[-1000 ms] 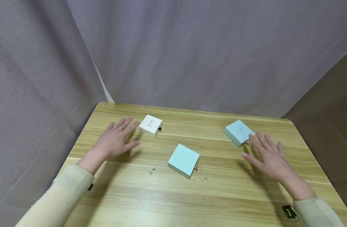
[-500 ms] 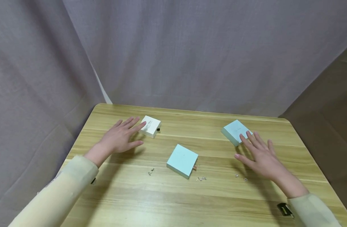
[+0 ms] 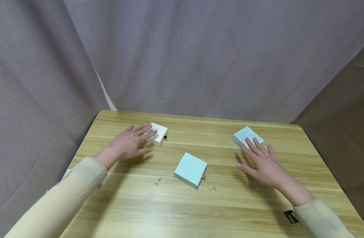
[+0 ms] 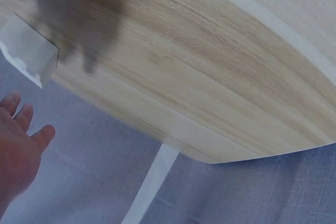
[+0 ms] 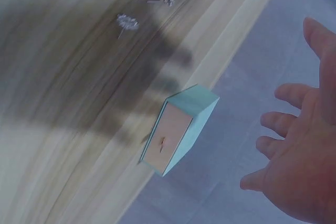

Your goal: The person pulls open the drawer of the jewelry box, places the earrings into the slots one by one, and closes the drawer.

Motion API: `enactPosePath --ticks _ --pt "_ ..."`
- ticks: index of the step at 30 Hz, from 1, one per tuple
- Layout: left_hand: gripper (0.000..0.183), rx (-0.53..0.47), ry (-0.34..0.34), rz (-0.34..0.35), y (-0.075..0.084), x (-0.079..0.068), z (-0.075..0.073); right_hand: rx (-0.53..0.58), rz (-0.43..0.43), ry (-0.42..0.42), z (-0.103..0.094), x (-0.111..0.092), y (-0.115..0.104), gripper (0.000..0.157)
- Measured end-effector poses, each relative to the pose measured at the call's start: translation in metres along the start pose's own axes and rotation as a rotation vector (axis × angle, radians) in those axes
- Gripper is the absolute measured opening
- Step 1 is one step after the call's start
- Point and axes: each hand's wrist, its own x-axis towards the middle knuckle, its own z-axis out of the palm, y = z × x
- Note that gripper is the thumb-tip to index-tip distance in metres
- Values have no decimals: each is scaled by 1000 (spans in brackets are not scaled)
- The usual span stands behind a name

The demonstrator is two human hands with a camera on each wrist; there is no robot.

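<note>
Left hand [image 3: 129, 144], fingers [image 3: 150, 134] spread, hovers near the white box [image 3: 161, 130]! Right hand [image 3: 263, 167], fingers splayed, hangs by the far blue box [image 3: 246, 133].

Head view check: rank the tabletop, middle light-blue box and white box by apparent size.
1. Wooden tabletop
2. Middle light-blue box
3. White box, partly hidden by the left hand; it also sits farther off, so true sizes are unsure.

A pale yellow-brown, wood-grained tabletop [image 3: 134, 211] with rounded far corners spreads beneath the left fingers [image 3: 148, 135] and right fingers [image 3: 253, 146]. Beyond them a mauve-grey fabric curtain [image 3: 199, 59] hangs in folds, a slim white strip [image 3: 105, 93] showing ahead and left of the left fingers; darker brown cloth [image 3: 333, 129] hangs right of the right fingers.
</note>
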Motion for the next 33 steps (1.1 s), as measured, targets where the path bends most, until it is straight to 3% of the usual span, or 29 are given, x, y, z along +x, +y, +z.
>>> enactPosePath --ticks 22,33 --pt "73 81 -64 92 -10 32 13 7 -43 -40 8 14 -23 82" --pt "74 91 -38 144 -12 42 19 20 -98 -61 13 16 -40 81"
